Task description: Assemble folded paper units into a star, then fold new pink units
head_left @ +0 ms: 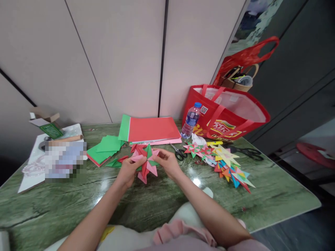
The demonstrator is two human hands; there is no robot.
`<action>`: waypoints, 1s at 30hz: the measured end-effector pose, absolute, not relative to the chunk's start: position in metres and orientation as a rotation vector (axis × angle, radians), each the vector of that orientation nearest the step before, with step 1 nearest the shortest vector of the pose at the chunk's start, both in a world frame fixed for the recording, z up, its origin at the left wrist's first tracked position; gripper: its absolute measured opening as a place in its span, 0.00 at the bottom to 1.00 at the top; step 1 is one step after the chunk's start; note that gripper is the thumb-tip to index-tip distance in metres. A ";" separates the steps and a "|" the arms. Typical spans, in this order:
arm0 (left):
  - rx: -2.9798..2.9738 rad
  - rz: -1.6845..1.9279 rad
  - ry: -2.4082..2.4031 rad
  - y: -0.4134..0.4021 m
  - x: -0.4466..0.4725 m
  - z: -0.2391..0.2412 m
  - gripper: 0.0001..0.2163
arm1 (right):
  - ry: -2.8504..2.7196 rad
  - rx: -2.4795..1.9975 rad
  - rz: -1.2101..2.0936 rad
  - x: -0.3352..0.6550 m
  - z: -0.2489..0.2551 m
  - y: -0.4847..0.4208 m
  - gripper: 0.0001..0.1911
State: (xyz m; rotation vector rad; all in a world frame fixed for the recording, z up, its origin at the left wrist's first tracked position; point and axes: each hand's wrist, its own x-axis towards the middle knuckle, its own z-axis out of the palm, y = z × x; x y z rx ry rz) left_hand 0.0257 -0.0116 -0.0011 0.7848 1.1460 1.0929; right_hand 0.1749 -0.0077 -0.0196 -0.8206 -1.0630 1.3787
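Both my hands hold a folded paper star of pink, red and green points above the green marbled table. My left hand grips its left side with fingers closed on a pink point. My right hand pinches its right side. Small folded green and red pieces lie just left of the star.
A stack of red, green and pink sheets lies behind, with green squares to its left. Scissors, a water bottle, a red tote bag, several finished multicoloured stars and second scissors sit right. Papers and a small box lie left.
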 end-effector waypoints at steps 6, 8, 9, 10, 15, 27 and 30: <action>0.777 1.132 1.187 -0.011 0.023 0.002 0.15 | -1.099 -0.810 1.365 0.182 -0.019 -0.007 0.22; 0.775 1.126 1.173 -0.011 0.022 0.003 0.15 | -1.137 -0.817 1.353 0.184 -0.021 -0.005 0.18; 0.772 1.124 1.166 -0.011 0.022 0.003 0.15 | -1.141 -0.818 1.344 0.184 -0.022 -0.005 0.16; 0.769 1.123 1.160 -0.011 0.022 0.003 0.15 | -1.138 -0.817 1.343 0.184 -0.023 -0.004 0.16; 0.790 1.126 1.140 -0.011 0.022 -0.002 0.14 | -1.148 -0.786 1.382 0.182 -0.024 -0.005 0.17; 0.771 1.195 1.182 -0.009 0.021 0.001 0.16 | -1.414 -0.646 1.438 0.184 -0.011 -0.016 0.47; 0.797 1.192 1.158 -0.008 0.021 0.001 0.16 | -1.503 -0.700 1.354 0.181 -0.014 -0.018 0.34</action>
